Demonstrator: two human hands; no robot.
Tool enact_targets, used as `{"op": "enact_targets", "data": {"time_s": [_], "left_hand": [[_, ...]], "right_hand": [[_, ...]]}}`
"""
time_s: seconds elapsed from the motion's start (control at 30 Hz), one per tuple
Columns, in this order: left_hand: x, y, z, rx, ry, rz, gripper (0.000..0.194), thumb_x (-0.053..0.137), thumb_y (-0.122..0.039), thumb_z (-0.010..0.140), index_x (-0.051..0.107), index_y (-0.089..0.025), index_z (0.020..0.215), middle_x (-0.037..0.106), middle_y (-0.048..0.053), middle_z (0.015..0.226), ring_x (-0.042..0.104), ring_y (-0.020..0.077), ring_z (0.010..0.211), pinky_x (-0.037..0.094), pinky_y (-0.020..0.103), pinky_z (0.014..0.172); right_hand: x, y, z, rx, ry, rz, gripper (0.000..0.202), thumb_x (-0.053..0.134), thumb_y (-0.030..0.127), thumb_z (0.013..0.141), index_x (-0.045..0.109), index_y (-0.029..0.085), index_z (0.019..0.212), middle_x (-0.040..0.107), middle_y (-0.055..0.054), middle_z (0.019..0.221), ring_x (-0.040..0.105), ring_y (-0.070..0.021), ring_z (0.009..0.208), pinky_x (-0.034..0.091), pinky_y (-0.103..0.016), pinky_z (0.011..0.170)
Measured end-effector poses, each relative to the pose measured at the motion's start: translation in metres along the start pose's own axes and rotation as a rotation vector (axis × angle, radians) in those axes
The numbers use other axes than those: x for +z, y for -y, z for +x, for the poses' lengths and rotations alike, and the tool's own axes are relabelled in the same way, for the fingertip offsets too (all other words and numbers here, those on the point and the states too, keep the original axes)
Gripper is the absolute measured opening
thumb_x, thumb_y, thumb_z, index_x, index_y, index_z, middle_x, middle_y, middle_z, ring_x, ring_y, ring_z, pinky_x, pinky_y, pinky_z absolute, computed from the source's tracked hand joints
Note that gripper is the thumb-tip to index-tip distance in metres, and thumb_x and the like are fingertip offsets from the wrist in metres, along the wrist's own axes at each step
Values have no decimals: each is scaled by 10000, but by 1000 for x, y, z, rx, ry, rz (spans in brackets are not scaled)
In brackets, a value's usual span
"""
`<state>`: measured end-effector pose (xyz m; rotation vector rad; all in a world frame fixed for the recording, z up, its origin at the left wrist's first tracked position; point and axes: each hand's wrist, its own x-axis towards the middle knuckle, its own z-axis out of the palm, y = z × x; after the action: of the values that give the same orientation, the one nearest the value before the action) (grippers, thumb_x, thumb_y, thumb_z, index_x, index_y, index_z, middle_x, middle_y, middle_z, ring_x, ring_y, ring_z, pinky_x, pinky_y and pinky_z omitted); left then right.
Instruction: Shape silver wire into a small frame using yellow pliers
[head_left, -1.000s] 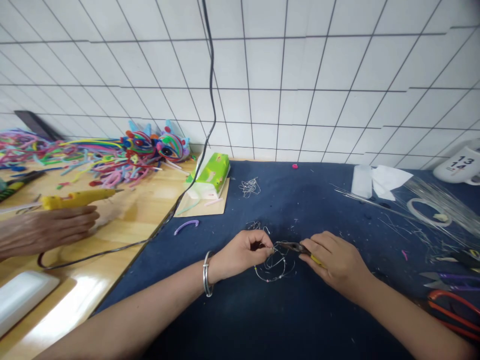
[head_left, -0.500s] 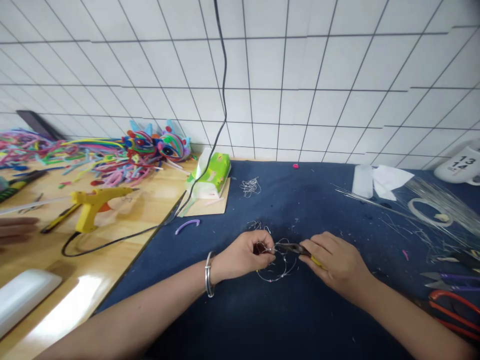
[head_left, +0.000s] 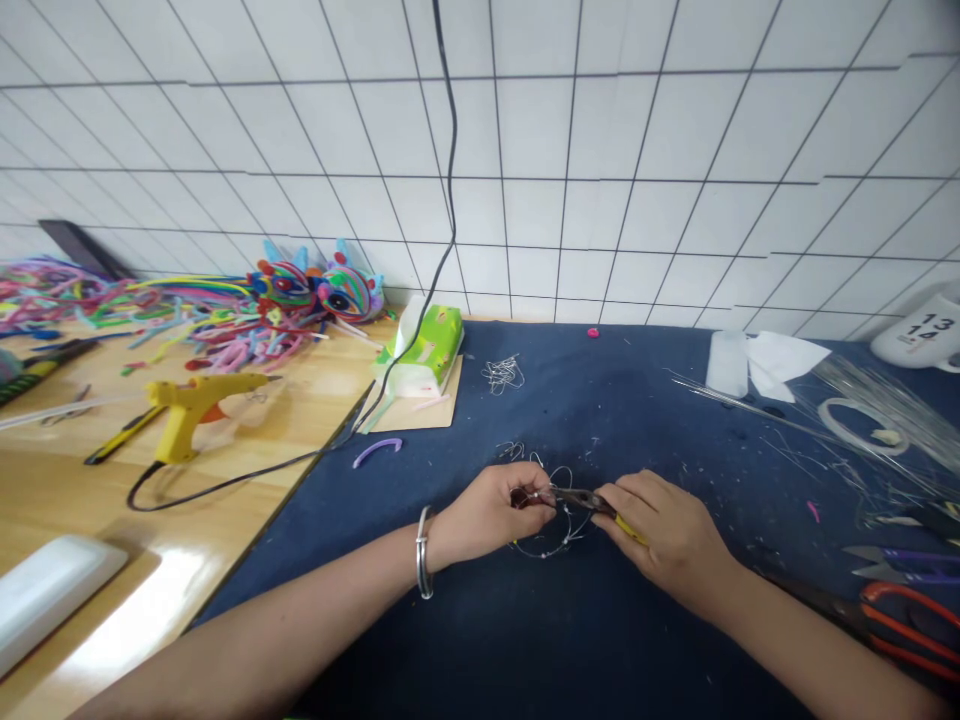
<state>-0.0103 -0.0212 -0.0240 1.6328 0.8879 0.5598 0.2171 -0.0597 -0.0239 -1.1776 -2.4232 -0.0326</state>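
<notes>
Pinched between the thumb and fingers of my left hand (head_left: 504, 510) is a thin beaded wire piece (head_left: 546, 554), its loops hanging toward the blue cloth. My right hand (head_left: 664, 525) is closed around the yellow handles of pliers (head_left: 581, 497). The plier tips meet the wire right at my left fingertips. Just beyond my left hand lie small wire bits (head_left: 512, 451), and a tangle of bent wires (head_left: 503, 374) rests farther back on the cloth.
A yellow glue gun (head_left: 184, 410) with a black cord sits left, near colourful pipe cleaners (head_left: 232, 345). Behind stands a green tissue pack (head_left: 435, 345). Right are long wires (head_left: 892, 400), orange-handled scissors (head_left: 911, 620) and a white mug (head_left: 919, 330).
My right hand and the pliers have shifted slightly left, bringing the tips against my left fingertips. The other person's hand at the left edge has gone from view.
</notes>
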Motion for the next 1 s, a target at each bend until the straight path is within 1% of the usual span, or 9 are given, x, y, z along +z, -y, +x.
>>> {"op": "enact_targets", "data": {"time_s": [0.1, 0.2, 0.37, 0.67, 1.0], "left_hand": [[-1, -2, 0, 2, -2, -43, 69, 550, -177, 742, 501, -143, 777, 418, -52, 613, 359, 62, 536, 303, 185, 505], [-3, -2, 0, 26, -4, -57, 47, 529, -174, 761, 509, -139, 786, 435, -45, 621, 374, 65, 544, 316, 190, 518], [-4, -1, -1, 16, -14, -34, 78, 520, -195, 779, 541, -124, 755, 462, -30, 622, 394, 68, 554, 325, 194, 529], [-1, 4, 0, -34, -12, 29, 109, 534, -225, 768, 556, -126, 726, 502, -21, 620, 413, 66, 539, 337, 185, 514], [0, 2, -2, -24, -29, 101, 110, 531, -224, 757, 567, -127, 719, 518, -20, 614, 427, 68, 531, 347, 180, 498]], "right_hand": [[0, 0, 0, 20, -20, -2, 166, 503, 232, 835, 560, 167, 977, 563, -47, 830, 515, -149, 761, 427, -304, 713], [-1, -1, 0, 32, -44, -6, 166, 505, 232, 834, 563, 162, 974, 567, -54, 839, 523, -153, 777, 431, -299, 714], [-1, -2, -1, 40, -37, -5, 164, 504, 232, 836, 565, 168, 973, 568, -51, 833, 527, -153, 773, 431, -298, 710], [7, 0, -4, 52, -42, 27, 192, 509, 238, 835, 560, 170, 1007, 577, -55, 858, 536, -156, 795, 441, -298, 726], [10, 3, -5, 42, -56, 37, 177, 498, 236, 839, 569, 165, 984, 583, -55, 833, 553, -153, 787, 458, -294, 719]]}}
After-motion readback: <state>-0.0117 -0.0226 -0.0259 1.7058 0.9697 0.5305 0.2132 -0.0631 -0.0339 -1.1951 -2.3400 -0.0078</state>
